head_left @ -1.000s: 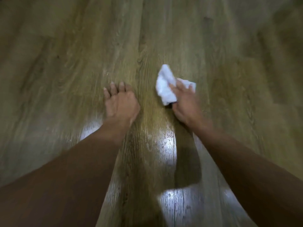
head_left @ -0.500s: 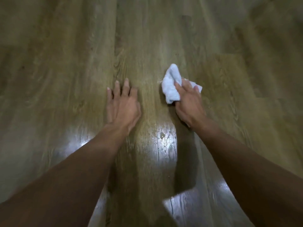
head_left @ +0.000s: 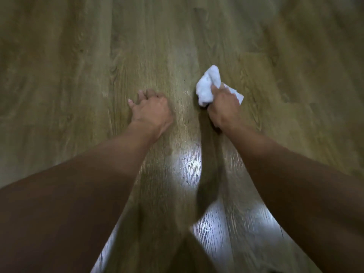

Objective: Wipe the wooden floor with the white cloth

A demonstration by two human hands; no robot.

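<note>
A crumpled white cloth [head_left: 207,85] lies pressed on the wooden floor [head_left: 78,66] right of centre. My right hand [head_left: 224,107] is closed over its near part, and bunched ends of the cloth stick out past the fingers on both sides. My left hand [head_left: 151,111] rests palm down on the floor to the cloth's left, apart from it, fingers spread and slightly curled, holding nothing. Both forearms reach in from the bottom corners.
Brown wood-grain planks run away from me in all directions. A bright glare with small wet droplets [head_left: 189,164] shines on the boards between my arms, and a second glare patch [head_left: 212,231] lies nearer to me.
The left hand's fingers have curled from flat and straight. The right hand with the cloth has shifted slightly right and now grips the cloth more tightly. The view has moved a little.
</note>
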